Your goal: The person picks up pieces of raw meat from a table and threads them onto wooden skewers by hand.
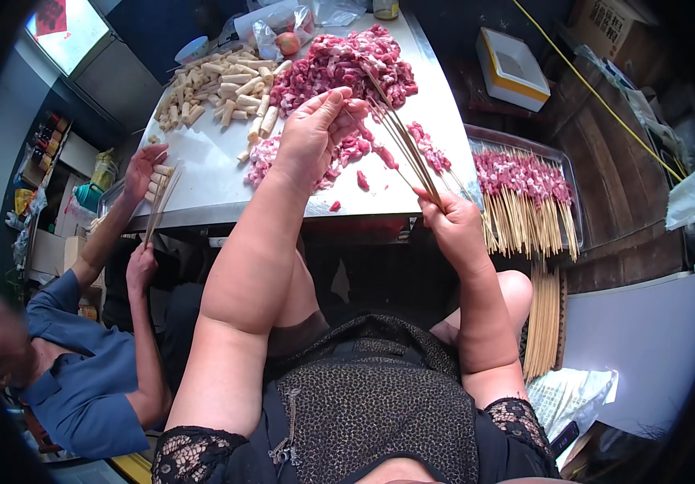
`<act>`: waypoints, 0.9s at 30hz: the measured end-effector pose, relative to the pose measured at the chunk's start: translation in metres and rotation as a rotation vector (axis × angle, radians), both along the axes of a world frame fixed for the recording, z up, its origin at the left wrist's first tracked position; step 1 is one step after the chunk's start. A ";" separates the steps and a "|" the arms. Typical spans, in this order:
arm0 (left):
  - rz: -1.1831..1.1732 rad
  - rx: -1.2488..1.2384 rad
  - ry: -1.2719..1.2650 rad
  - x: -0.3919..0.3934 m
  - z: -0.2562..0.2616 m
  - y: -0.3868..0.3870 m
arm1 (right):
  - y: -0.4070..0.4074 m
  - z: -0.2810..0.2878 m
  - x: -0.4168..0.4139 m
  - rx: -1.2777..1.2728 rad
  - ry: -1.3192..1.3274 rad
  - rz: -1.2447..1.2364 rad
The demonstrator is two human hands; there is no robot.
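My left hand (311, 136) is over the metal-topped table (214, 169), thumb and fingers pinched on a small piece of raw meat near a skewer's tip. My right hand (453, 227), at the table's front edge, grips a bundle of thin skewers (411, 145) that point up and left. Pieces of raw meat (385, 156) are threaded on one skewer between my hands. Behind them rises a large heap of cut raw meat (347, 66). A smaller meat pile (263, 160) lies partly hidden behind my left forearm. Loose scraps (362, 179) lie nearer the edge.
Left, a co-worker's hands (144, 172) hold skewers and pale cylindrical pieces, like those heaped (226, 88) on the table. Right, a metal tray (571, 181) holds many meat skewers (523, 181); below it lies a bundle of bare skewers (542, 320). A foam box (514, 69) stands farther back.
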State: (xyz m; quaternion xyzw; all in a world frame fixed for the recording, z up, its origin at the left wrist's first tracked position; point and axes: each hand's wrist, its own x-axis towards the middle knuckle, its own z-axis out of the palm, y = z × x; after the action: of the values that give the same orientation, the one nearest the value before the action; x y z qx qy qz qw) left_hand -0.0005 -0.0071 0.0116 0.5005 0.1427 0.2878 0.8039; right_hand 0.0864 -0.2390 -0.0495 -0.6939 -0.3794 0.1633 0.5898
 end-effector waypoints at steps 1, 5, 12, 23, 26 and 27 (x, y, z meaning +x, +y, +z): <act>0.000 0.000 -0.002 0.000 0.001 -0.002 | 0.000 -0.003 0.002 0.028 -0.006 0.013; -0.024 -0.127 -0.051 0.000 0.004 -0.009 | 0.002 -0.003 0.002 0.089 0.032 0.017; -0.016 -0.130 -0.042 -0.004 0.008 -0.012 | 0.005 -0.002 -0.001 0.123 -0.002 -0.014; -0.067 -0.100 0.012 -0.004 0.018 -0.023 | 0.012 -0.011 -0.008 0.179 0.078 0.054; -0.102 -0.077 0.013 -0.005 0.017 -0.019 | 0.014 -0.006 -0.012 0.189 0.317 0.129; -0.123 -0.066 0.006 -0.005 0.016 -0.017 | 0.014 -0.003 -0.012 0.189 0.317 0.129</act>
State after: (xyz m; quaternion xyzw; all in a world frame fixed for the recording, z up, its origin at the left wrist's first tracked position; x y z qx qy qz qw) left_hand -0.0051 -0.0241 0.0279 0.4826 0.1237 0.2316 0.8355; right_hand 0.0748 -0.2248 -0.0521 -0.5754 -0.3391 0.2718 0.6929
